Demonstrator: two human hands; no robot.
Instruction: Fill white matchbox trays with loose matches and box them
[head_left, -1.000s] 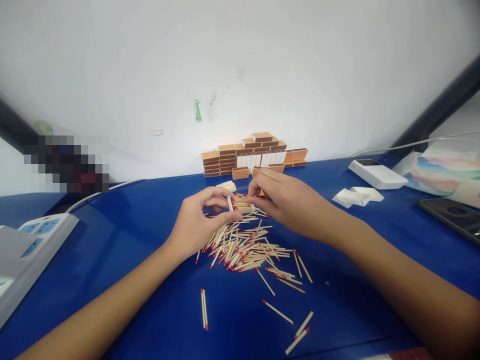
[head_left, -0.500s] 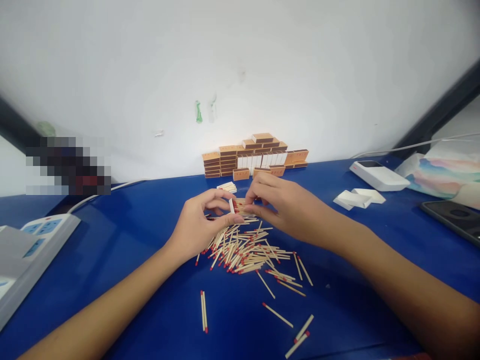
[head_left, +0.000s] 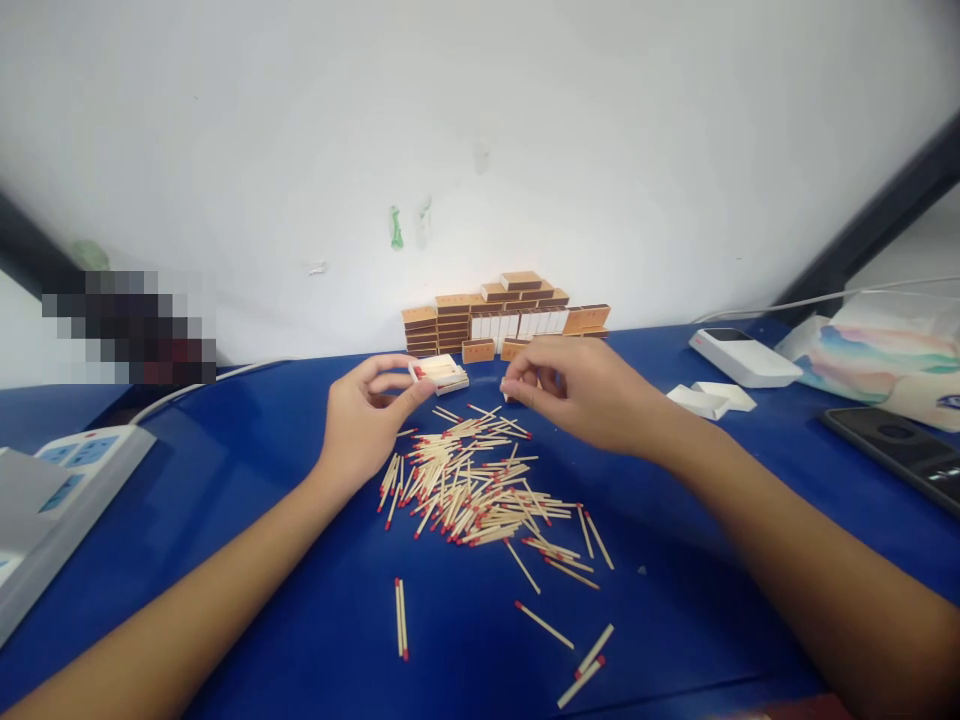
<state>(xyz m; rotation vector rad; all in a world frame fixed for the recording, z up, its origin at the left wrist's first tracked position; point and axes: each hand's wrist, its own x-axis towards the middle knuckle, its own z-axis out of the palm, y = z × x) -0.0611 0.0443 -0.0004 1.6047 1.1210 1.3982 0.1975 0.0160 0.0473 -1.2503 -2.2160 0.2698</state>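
White wall is seen behind a blue counter, and green residue is stuck to it. Along the counter's far edge, matchboxes are stacked in steps against the wall, with white box ends lined up among them. Near that edge, a white tray of matches is gripped at its left end between the thumb and fingers of the left hand; whether a second tray lies under or against it cannot be told. A small pale object, mostly hidden, is pinched by the fingertips of the right hand, in front of the stack. Red-tipped loose matches are heaped across the middle, and a few are scattered toward the near edge. Toward the right edge, white trays are grouped near a white device, a dark phone and a pastel-patterned packet. By the left edge, a power strip is partly covered by a grey object.
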